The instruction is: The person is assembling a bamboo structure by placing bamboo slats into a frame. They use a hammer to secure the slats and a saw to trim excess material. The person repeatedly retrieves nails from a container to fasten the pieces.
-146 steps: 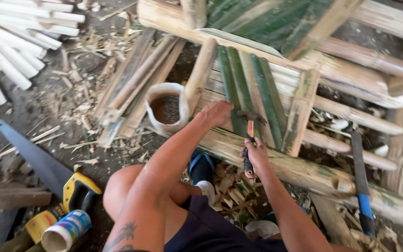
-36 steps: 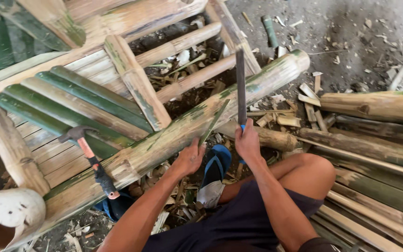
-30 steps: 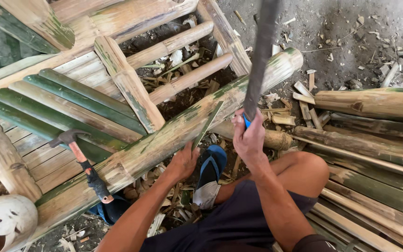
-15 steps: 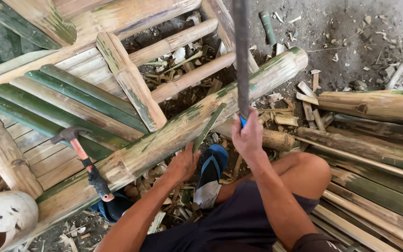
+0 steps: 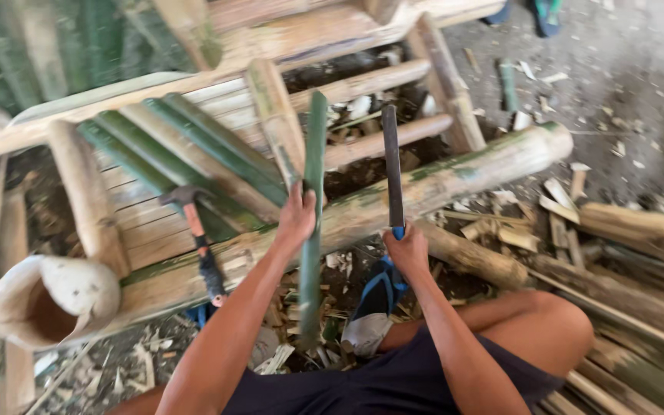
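A seated person's left hand [image 5: 297, 215] clasps a green bamboo slat [image 5: 313, 207] upright against the thick bamboo pole [image 5: 424, 184], while the right hand [image 5: 406, 247] grips a long blade [image 5: 392, 165] raised beside it. The slat looks stiff and light, best held mid-length. A hammer [image 5: 197, 230] rests nearby.

Soft even daylight, motion blur throughout

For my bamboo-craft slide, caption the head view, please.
Left hand grips a green bamboo slat; right hand holds a long blade above a bamboo frame.
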